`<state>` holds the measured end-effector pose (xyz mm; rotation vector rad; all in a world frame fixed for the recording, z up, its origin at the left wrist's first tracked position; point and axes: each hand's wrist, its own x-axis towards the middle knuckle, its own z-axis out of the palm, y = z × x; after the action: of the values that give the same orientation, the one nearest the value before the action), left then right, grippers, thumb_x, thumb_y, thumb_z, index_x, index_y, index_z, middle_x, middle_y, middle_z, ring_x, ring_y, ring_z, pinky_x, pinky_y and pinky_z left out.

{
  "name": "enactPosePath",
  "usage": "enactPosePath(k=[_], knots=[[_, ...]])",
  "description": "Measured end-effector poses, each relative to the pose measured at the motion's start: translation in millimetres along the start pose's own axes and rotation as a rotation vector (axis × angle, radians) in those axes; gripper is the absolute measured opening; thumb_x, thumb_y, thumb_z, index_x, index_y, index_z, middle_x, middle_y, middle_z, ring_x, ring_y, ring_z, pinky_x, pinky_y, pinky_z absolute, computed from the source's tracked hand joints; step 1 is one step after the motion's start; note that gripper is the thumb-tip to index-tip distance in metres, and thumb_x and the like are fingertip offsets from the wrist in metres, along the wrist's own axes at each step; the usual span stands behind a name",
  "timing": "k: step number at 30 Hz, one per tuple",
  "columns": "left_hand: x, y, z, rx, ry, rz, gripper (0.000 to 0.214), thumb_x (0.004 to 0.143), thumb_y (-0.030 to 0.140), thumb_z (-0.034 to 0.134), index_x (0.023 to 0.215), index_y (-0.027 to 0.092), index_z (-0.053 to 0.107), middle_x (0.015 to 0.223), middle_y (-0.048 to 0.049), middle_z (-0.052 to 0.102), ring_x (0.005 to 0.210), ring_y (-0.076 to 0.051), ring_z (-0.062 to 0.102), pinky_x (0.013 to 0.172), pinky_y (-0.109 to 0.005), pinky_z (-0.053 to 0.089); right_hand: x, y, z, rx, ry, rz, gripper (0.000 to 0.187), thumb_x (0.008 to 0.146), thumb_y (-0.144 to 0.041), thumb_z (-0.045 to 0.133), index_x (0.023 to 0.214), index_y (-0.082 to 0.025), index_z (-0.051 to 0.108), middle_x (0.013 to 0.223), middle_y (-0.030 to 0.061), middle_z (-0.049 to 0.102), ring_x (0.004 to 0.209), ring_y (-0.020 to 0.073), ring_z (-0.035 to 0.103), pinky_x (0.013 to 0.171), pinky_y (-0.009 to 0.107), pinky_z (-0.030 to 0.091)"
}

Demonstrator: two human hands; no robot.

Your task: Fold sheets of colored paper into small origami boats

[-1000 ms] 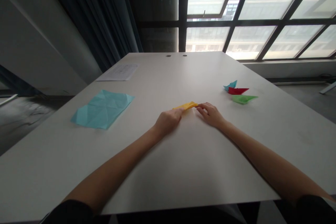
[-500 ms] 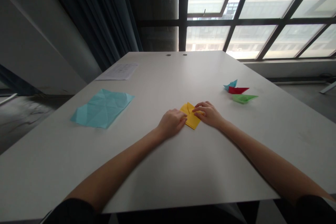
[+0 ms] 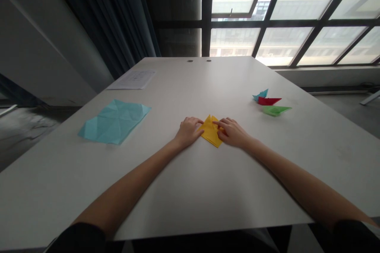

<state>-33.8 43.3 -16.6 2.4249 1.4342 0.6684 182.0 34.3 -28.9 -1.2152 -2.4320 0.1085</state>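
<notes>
A small piece of folded yellow paper lies on the white table in front of me, with a raised point at its far edge. My left hand grips its left edge between thumb and fingers. From the other side, my right hand has its fingers closed on the upper right part of the paper, the index finger reaching over a fold near the middle. The fingers of the right hand hide the paper's right corner.
A creased light-blue paper sheet lies to the left, with a printed sheet beyond it. To the right sit folded paper boats: blue, red and green. The white table's near edge runs below my forearms.
My left hand has shifted slightly left along the yellow paper's edge. A flap now stands up as a point at the paper's far side, and my right hand has moved a little inward.
</notes>
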Motion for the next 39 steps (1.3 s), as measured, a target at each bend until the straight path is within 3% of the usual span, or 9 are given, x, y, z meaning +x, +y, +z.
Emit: enactPosePath(k=[6, 12, 18, 25, 31, 39], knots=[[1, 0, -3.9, -0.236, -0.013, -0.027, 0.019, 0.072, 0.018, 0.053, 0.090, 0.019, 0.056, 0.087, -0.0012, 0.064, 0.084, -0.016, 0.057, 0.077, -0.029, 0.045, 0, 0, 2, 0.012, -0.017, -0.008, 0.034, 0.079, -0.020, 0.045, 0.111, -0.019, 0.057, 0.094, 0.0085, 0.059, 0.086, 0.0204, 0.052, 0.080, 0.035, 0.041], [6, -13, -3.2, -0.399, -0.029, -0.085, 0.019, 0.075, 0.021, 0.050, 0.092, 0.017, 0.057, 0.081, -0.0010, 0.066, 0.068, -0.012, 0.059, 0.064, -0.023, 0.046, 0, -2, -4, 0.055, 0.055, -0.084, 0.025, 0.084, -0.029, 0.046, 0.102, -0.020, 0.060, 0.092, 0.0084, 0.062, 0.085, 0.0195, 0.055, 0.079, 0.035, 0.042], [10, -26, -6.7, -0.321, -0.123, -0.035, 0.022, 0.076, 0.023, 0.048, 0.085, 0.017, 0.067, 0.081, -0.0026, 0.067, 0.071, -0.014, 0.058, 0.067, -0.024, 0.046, -3, -9, -9, 0.060, -0.037, -0.277, 0.038, 0.077, -0.048, 0.054, 0.103, -0.022, 0.062, 0.101, 0.0083, 0.063, 0.093, 0.0213, 0.056, 0.084, 0.037, 0.041], [11, -28, -10.1, -0.269, -0.193, 0.089, 0.022, 0.075, 0.021, 0.050, 0.087, 0.019, 0.069, 0.092, -0.0051, 0.062, 0.071, -0.011, 0.056, 0.067, -0.023, 0.046, -2, -9, -7, 0.136, -0.042, -0.275, 0.031, 0.079, -0.042, 0.053, 0.101, -0.023, 0.063, 0.096, 0.0079, 0.064, 0.090, 0.0192, 0.058, 0.082, 0.033, 0.045], [13, -40, -6.9, -0.098, -0.155, 0.177, 0.021, 0.076, 0.022, 0.052, 0.087, 0.025, 0.070, 0.103, -0.0056, 0.058, 0.095, -0.017, 0.052, 0.087, -0.031, 0.042, -1, -8, -8, 0.168, 0.013, -0.235, 0.043, 0.077, -0.042, 0.054, 0.114, -0.020, 0.054, 0.108, 0.0104, 0.060, 0.100, 0.0225, 0.053, 0.089, 0.038, 0.041], [9, -40, -9.0, 0.012, -0.205, 0.168, 0.032, 0.076, 0.018, 0.046, 0.100, 0.029, 0.064, 0.119, -0.0009, 0.054, 0.111, -0.019, 0.045, 0.098, -0.038, 0.032, -2, -4, -6, 0.095, 0.043, -0.269, 0.041, 0.078, -0.033, 0.051, 0.117, -0.020, 0.051, 0.111, 0.0089, 0.060, 0.105, 0.0239, 0.051, 0.091, 0.041, 0.040]])
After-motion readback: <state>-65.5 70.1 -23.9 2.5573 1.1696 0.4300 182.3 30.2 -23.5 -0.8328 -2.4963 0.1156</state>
